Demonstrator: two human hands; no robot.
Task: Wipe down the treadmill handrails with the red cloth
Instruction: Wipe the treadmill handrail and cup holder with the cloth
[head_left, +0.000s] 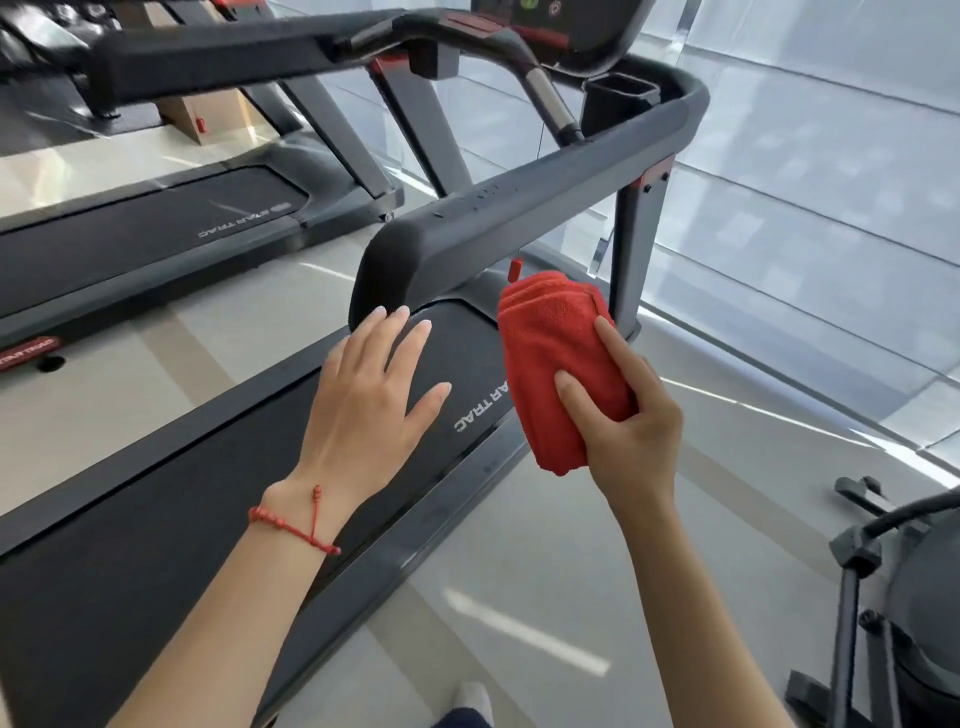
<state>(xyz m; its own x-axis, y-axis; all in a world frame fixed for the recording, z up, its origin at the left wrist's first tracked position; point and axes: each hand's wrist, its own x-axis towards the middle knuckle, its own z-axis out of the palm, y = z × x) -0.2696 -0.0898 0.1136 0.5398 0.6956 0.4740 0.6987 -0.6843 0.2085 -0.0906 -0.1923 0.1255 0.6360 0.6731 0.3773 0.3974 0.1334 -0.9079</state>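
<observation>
A folded red cloth (556, 364) is held upright in my right hand (628, 431), just below and to the right of the near end of the treadmill's dark grey right handrail (519, 208). Small droplets dot the top of that rail. My left hand (369, 400), with a red bead bracelet on the wrist, is spread flat with fingers apart; its fingertips are at the rounded rail end (387, 275), contact uncertain. The left handrail (218, 60) runs across the top left. The cloth is not touching either rail.
The treadmill belt (171, 519) lies under my arms. A second treadmill (156, 228) stands to the left. Another exercise machine (893, 597) sits at the lower right. A glass wall (831, 208) runs along the right. The console and cup holder (618, 98) are at the top.
</observation>
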